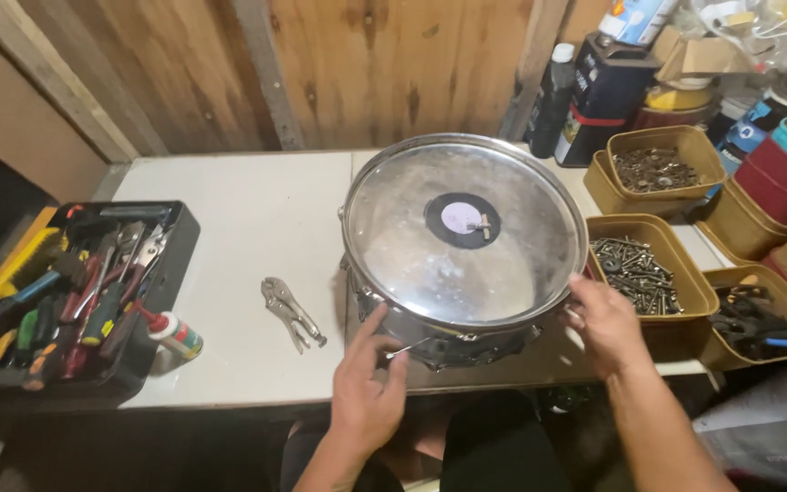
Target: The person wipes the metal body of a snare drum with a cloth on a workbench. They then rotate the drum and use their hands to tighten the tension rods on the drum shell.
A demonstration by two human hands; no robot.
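Left hand point(366, 387), nearest cam: fingers curled, thumb and forefinger pinched on a thin metal rod point(409, 346) at the drum's near side. Wrist straight, forearm coming up from bottom edge. Grip is fine, fingertip only, which suits so slim a part.

Right hand point(605, 323): fingers wrapped loosely over the drum's right rim, palm down, forearm angled in from lower right. Reads as a steadying hold while the other hand works; closed on the rim, not clamped hard as far as can be told.

Drum point(464, 239): shiny snare type, clear head w/ dark round patch at centre, sits flat on the white surface point(239, 219), near its front edge, between both hands. Chrome hoop, lugs visible on near side.

Pliers point(291, 312): locking type, lying flat on surface just left of drum, apart from it, within left-hand reach.

Tool tray point(84, 292): black, far left, full of screwdrivers etc.; small glue bottle point(173, 333) leaning at its right edge.

Tubs point(649, 264): tan plastic, right of drum, hold screws and mixed hardware; nearest one just beside right hand.

Black cans and bottles point(598, 91) at back right against wood wall.
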